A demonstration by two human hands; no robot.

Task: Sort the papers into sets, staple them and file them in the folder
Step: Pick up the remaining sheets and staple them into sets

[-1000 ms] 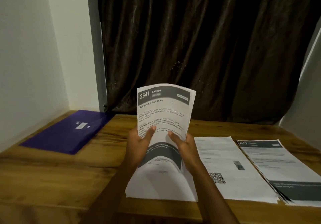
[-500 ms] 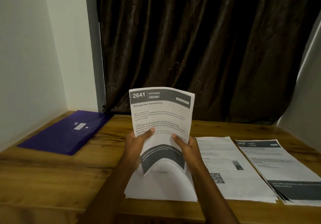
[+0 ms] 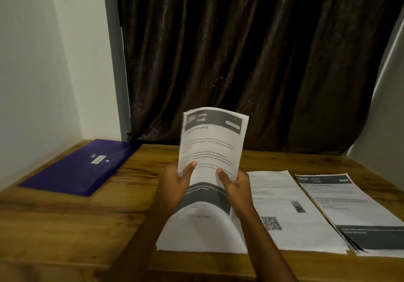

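Left hand point(image 3: 177, 185) and right hand point(image 3: 235, 186) grip the bowed paper stack point(image 3: 209, 150) upright above the table point(image 3: 65, 227), fingers curled round its edges, thumbs on the front. Judged risk: loose sheets slipping and mixing with the sorted pile point(image 3: 284, 205) beside it; purple folder point(image 3: 80, 168) lies well apart at left

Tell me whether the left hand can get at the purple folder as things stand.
Probably not at once. The left hand grips the raised sheet together with the right hand. The bare table between it and the purple folder looks free, so it likely could after letting go.
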